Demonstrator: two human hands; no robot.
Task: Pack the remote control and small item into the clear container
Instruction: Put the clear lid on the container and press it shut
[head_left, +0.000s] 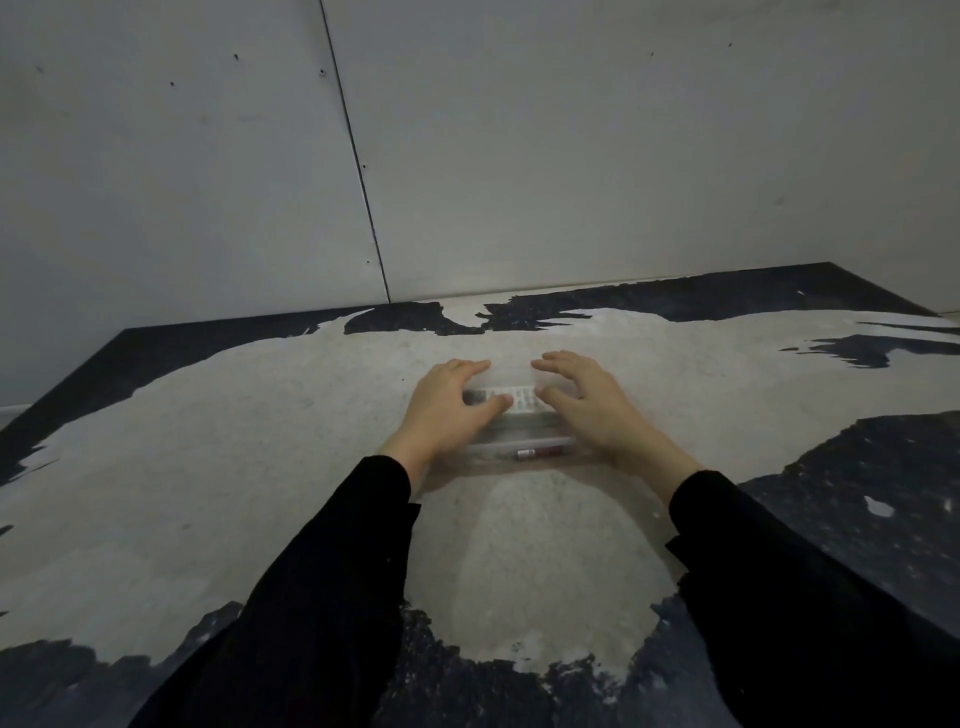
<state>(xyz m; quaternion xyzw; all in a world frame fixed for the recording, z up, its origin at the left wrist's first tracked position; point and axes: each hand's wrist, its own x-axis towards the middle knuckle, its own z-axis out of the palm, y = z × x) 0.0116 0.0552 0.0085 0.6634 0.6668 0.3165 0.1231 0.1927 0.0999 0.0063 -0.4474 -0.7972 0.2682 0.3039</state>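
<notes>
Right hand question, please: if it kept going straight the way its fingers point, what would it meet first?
Probably the left hand: the right hand, spread over the clear plastic container, points left and away, though depth is unclear.

Worn table (218, 467) (clear container (519, 453) atop)

Perhaps a workshop: worn tabletop (260, 467) against bare panel wall (571, 156).
</notes>
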